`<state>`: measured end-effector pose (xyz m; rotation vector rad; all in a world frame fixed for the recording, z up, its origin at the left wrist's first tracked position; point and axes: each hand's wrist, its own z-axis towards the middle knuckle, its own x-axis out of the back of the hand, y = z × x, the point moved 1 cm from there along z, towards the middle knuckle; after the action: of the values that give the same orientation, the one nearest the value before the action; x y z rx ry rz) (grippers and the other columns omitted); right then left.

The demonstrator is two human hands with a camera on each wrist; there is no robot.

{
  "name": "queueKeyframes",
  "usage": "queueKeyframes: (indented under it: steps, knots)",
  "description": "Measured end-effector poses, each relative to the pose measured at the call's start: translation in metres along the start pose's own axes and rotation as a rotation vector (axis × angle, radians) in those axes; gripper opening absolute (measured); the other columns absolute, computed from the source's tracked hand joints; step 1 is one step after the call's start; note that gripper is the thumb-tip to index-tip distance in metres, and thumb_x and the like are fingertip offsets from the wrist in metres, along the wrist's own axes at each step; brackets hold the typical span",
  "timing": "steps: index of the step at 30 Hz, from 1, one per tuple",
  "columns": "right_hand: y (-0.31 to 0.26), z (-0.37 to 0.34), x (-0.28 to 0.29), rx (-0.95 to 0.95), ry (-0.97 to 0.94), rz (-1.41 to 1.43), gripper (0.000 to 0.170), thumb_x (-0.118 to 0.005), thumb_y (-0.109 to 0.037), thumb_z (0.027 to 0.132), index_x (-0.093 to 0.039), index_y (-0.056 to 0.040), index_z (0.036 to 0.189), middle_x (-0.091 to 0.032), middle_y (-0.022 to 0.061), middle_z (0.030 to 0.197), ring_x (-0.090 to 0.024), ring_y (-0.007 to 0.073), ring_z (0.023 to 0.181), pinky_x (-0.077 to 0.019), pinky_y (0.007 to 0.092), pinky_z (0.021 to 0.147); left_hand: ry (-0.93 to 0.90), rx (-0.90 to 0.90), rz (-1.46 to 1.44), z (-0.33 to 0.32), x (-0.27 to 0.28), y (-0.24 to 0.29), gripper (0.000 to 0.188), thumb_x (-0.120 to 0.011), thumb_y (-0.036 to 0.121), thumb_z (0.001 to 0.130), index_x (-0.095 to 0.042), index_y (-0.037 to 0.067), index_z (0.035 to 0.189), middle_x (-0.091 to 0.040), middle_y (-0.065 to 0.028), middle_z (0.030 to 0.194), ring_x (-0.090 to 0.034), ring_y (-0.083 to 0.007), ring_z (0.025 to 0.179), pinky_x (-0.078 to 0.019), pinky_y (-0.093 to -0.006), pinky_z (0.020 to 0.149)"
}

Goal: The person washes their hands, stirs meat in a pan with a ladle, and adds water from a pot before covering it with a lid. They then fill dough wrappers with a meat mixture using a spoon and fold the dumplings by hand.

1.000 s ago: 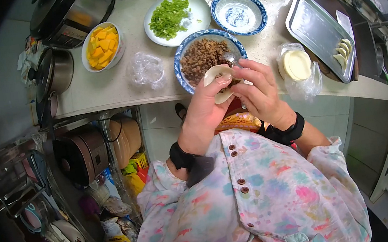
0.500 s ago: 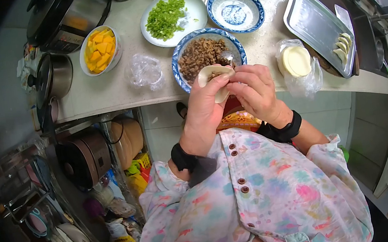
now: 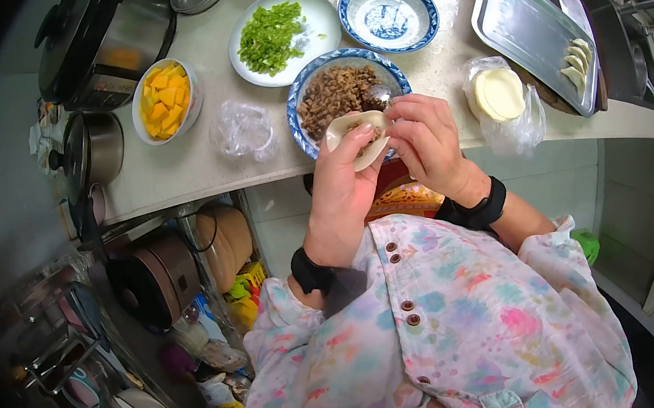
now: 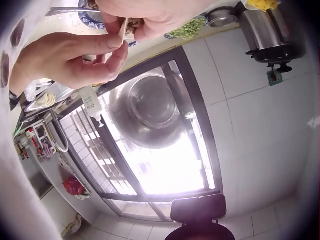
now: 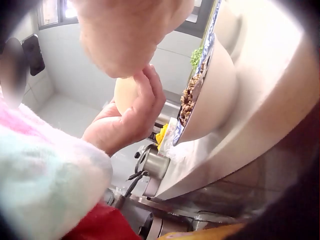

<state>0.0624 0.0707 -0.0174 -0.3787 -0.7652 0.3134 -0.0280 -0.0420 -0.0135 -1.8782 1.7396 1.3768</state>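
Observation:
Cupped in my left hand [image 3: 336, 194] is a round dumpling wrapper [image 3: 340, 126] with a little minced filling on it, the thumb lying over the filling. My right hand [image 3: 433, 149] pinches the wrapper's right edge between thumb and fingers. From the left wrist view, the wrapper [image 4: 123, 29] shows edge-on at the right fingertips. In the right wrist view its pale outer face [image 5: 125, 95] lies against the left fingers. Just beyond the hands stands a blue-rimmed bowl [image 3: 296, 117] of brown minced filling [image 3: 335, 91], a spoon [image 3: 380, 93] resting in it.
To the right, a stack of wrappers [image 3: 499, 95] lies in a plastic bag, near a metal tray [image 3: 514, 22] bearing several folded dumplings [image 3: 575, 64]. A plate of chopped greens [image 3: 270, 38], a blue-patterned dish [image 3: 389, 18], pumpkin pieces [image 3: 163, 100] and crumpled plastic [image 3: 243, 131] surround the bowl.
The left thumb has moved down onto the filling, and the wrapper has tipped to show more of its inside. The right fingers stay at its edge. The head view has shifted slightly.

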Motion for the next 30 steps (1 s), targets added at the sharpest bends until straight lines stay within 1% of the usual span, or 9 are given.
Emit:
queueKeyframes:
  steps: [3,6,9,12,15,18,21,27,30]
  knots:
    - [-0.001,0.001,-0.006,-0.096,0.048,0.067,0.018,-0.063,-0.002,0.07,-0.053,-0.0032,0.086,-0.058,0.0106,0.092,-0.054,0.0287,0.086,-0.0412,0.0371,0.074,-0.05,-0.009,-0.009,0.0,-0.001,0.002,0.019,-0.053,0.001,0.082,-0.052,0.003,0.101,-0.058,-0.0087,0.096,-0.058,-0.0179,0.091,-0.0504,-0.0301,0.078]
    - [-0.002,0.0,-0.009,-0.165,0.064,0.134,0.017,-0.062,0.0,0.072,-0.053,-0.0021,0.086,-0.057,0.0122,0.087,-0.054,0.0302,0.08,-0.0428,0.0376,0.07,-0.066,0.005,-0.021,0.004,0.003,0.001,0.018,-0.053,0.002,0.082,-0.052,0.003,0.1,-0.058,-0.0089,0.095,-0.058,-0.0181,0.09,-0.0504,-0.0299,0.079]
    - [-0.002,0.003,-0.011,-0.169,0.108,0.18,0.017,-0.061,0.003,0.072,-0.052,-0.0011,0.086,-0.055,0.0135,0.081,-0.053,0.0314,0.073,-0.0438,0.0377,0.064,-0.064,0.006,-0.009,0.004,0.0,0.0,0.018,-0.053,0.002,0.082,-0.052,0.003,0.1,-0.059,-0.0091,0.095,-0.058,-0.0183,0.09,-0.0502,-0.0303,0.079]
    - [0.002,0.001,-0.014,-0.176,0.141,0.196,0.017,-0.06,0.005,0.072,-0.051,-0.0002,0.085,-0.054,0.0142,0.079,-0.052,0.032,0.069,-0.0435,0.0375,0.06,-0.103,0.034,-0.044,0.008,0.008,-0.001,0.021,-0.053,0.0,0.082,-0.053,0.0,0.103,-0.059,-0.0125,0.1,-0.058,-0.0218,0.095,-0.0486,-0.0342,0.087]
    - [0.001,0.001,-0.014,-0.217,0.156,0.233,0.016,-0.059,0.006,0.072,-0.051,0.0002,0.085,-0.053,0.0145,0.077,-0.051,0.0322,0.068,-0.0429,0.0374,0.059,-0.12,0.036,-0.04,0.009,0.011,-0.001,0.02,-0.053,-0.001,0.082,-0.053,0.001,0.102,-0.059,-0.0131,0.102,-0.058,-0.0222,0.096,-0.0491,-0.0348,0.087]
    - [0.001,-0.001,-0.013,-0.278,0.16,0.278,0.015,-0.057,0.006,0.072,-0.05,0.0005,0.085,-0.052,0.0148,0.076,-0.051,0.0324,0.067,-0.0427,0.0372,0.059,-0.087,0.041,-0.079,0.008,0.011,-0.003,0.021,-0.053,-0.002,0.082,-0.053,0.002,0.102,-0.058,-0.0126,0.103,-0.058,-0.0227,0.097,-0.0502,-0.0349,0.085]
    - [0.0,0.001,-0.01,-0.304,0.167,0.322,0.014,-0.056,0.007,0.073,-0.05,0.0003,0.084,-0.051,0.0144,0.075,-0.051,0.0319,0.067,-0.0424,0.0368,0.058,-0.062,0.029,-0.03,0.004,0.003,-0.002,0.017,-0.053,0.003,0.083,-0.052,0.005,0.1,-0.058,-0.0102,0.1,-0.058,-0.02,0.094,-0.0511,-0.0321,0.08]
    - [-0.006,0.002,-0.006,-0.491,0.124,0.425,0.017,-0.054,0.006,0.075,-0.054,-0.0007,0.09,-0.053,0.0133,0.077,-0.053,0.0303,0.07,-0.043,0.0355,0.061,-0.083,0.025,0.033,0.007,0.007,0.0,0.018,-0.054,0.003,0.083,-0.052,0.005,0.101,-0.057,-0.0094,0.099,-0.058,-0.019,0.091,-0.0515,-0.0303,0.078]
    - [-0.005,-0.001,-0.004,-0.479,0.073,0.416,0.02,-0.054,0.005,0.075,-0.056,-0.0019,0.094,-0.054,0.0135,0.078,-0.054,0.0301,0.072,-0.0437,0.0352,0.063,-0.029,0.031,0.051,0.003,0.003,0.001,0.018,-0.055,0.004,0.084,-0.052,0.005,0.101,-0.057,-0.0092,0.098,-0.058,-0.0188,0.09,-0.0516,-0.0296,0.077]
